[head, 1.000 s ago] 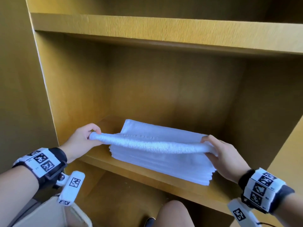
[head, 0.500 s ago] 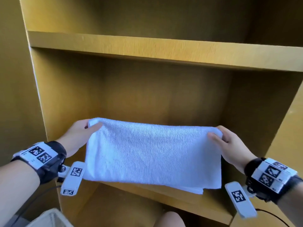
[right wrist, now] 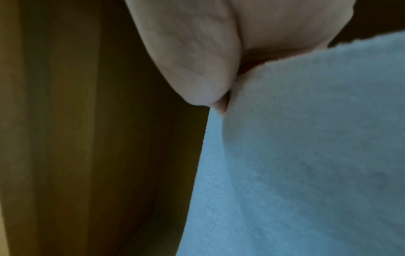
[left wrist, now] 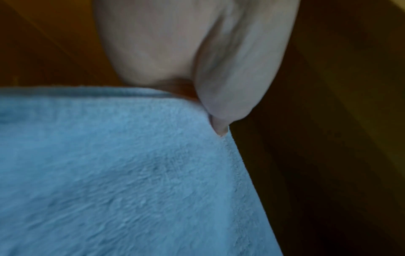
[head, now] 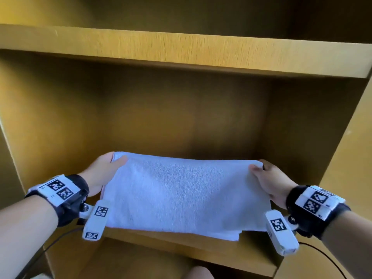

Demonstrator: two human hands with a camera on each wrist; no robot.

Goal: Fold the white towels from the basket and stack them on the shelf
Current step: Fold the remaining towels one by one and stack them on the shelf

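- While both hands hold the towel [head: 181, 194] up by its top corners in the lower middle of the frame, the step in hand looks like laying it onto the stack [head: 231, 235] on the shelf [head: 201, 248].
- On the left hand [head: 100, 175] the thumb lies over the front of the corner and the other fingers sit behind it, pinching the cloth; the left wrist view shows a fingertip pressed at the hemmed edge.
- On the right hand [head: 271, 184] the thumb and fingers pinch the opposite corner in the same way.
- To do it well, I judge the top edge should stay level and taut, the lower edge should go down first along the front of the stack, and both corners should be let go together.
- A sliver of folded white cloth peeks out beneath the hanging towel, lower right of centre; the rest of the stack is hidden.
- Soft, fluffy terry with a narrow stitched hem, the towel hangs as a limp rectangle.
- Smooth yellow-brown wood with straight, square edges makes up the shelf and the board above [head: 181, 51].
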